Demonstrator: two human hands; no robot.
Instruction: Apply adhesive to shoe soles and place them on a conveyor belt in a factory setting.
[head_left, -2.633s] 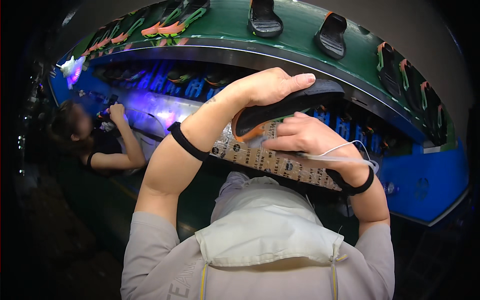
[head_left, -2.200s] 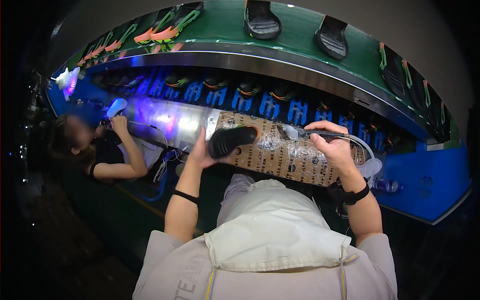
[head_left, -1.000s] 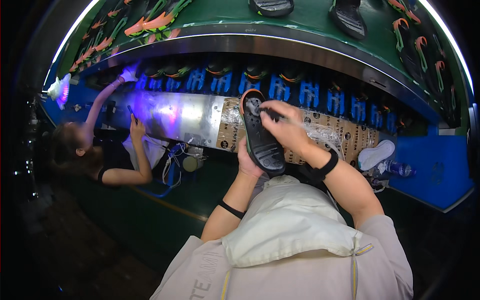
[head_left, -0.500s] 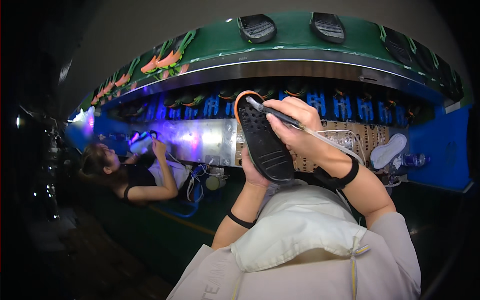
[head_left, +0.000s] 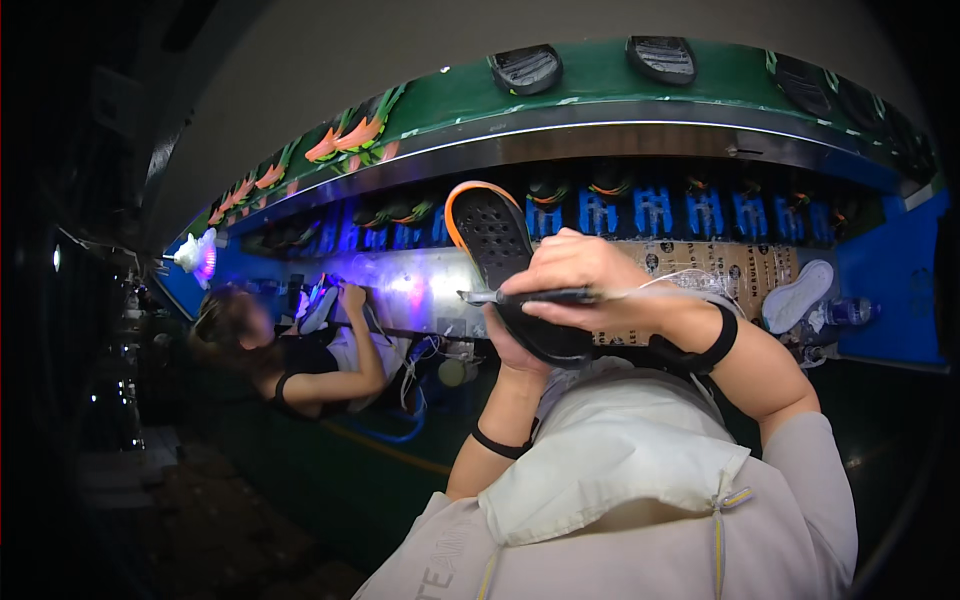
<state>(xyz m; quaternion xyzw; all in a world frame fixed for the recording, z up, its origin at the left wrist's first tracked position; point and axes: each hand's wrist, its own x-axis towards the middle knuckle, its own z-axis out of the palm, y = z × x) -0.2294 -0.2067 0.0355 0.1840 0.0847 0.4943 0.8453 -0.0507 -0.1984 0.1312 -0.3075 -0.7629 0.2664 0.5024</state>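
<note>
My left hand [head_left: 518,350] grips a black shoe sole [head_left: 492,238] from below, its fingers closed about the near end. The sole is held tilted, with an orange rim around its far end and rows of small holes in its face. Pinched in my right hand [head_left: 582,272] is a dark-handled brush [head_left: 545,296] with a thin tube running back along the forearm. The brush lies across the sole, its tip by the left edge near the middle. My right hand hides part of the sole.
Beyond a metal edge [head_left: 590,118], a green belt [head_left: 590,65] carries black soles [head_left: 660,60] and orange-and-green shoe parts [head_left: 350,135]. Blue racks [head_left: 652,212] line the shelf below. A white sole [head_left: 797,296] and plastic bottle [head_left: 850,311] sit at right. A co-worker [head_left: 315,360] works at left.
The brush has moved from the holed far end of the sole toward me, to its left edge near the middle. The handle now lies more level. My left hand still holds the sole.
</note>
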